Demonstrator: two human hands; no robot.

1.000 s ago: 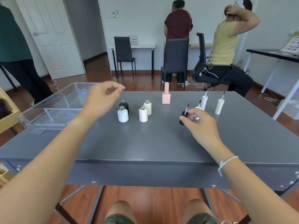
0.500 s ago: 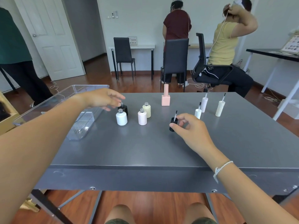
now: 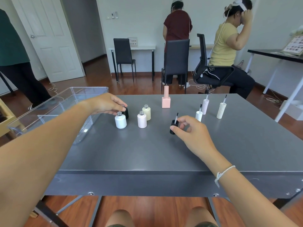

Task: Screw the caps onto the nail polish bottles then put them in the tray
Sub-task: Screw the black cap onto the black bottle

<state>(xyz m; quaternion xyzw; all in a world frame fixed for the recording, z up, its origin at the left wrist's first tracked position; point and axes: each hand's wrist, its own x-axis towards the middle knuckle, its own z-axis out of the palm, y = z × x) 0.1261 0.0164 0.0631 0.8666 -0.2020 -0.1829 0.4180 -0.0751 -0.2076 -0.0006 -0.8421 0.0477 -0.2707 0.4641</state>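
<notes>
My left hand (image 3: 106,104) has its fingers curled around the open black bottle (image 3: 126,112), which stands on the grey table (image 3: 147,153). My right hand (image 3: 188,130) pinches the black cap (image 3: 173,126), brush pointing up, resting on the table. An open white bottle (image 3: 120,121), a pale pink bottle (image 3: 142,120) and a cream bottle (image 3: 146,113) stand close together beside the black one. A capped pink square bottle (image 3: 166,99) stands farther back. Three light caps (image 3: 199,115), (image 3: 205,105), (image 3: 221,110) stand brush-up at the right. The clear tray (image 3: 70,99) sits at the table's left.
Three people are in the room beyond the table, one seated on an office chair (image 3: 211,69) at the right. Black chairs (image 3: 176,58) and a white desk (image 3: 132,48) stand at the back. A dark table (image 3: 275,54) is at far right.
My left hand came down from above onto the black bottle. My right hand drew the black cap nearer and leftward on the table.
</notes>
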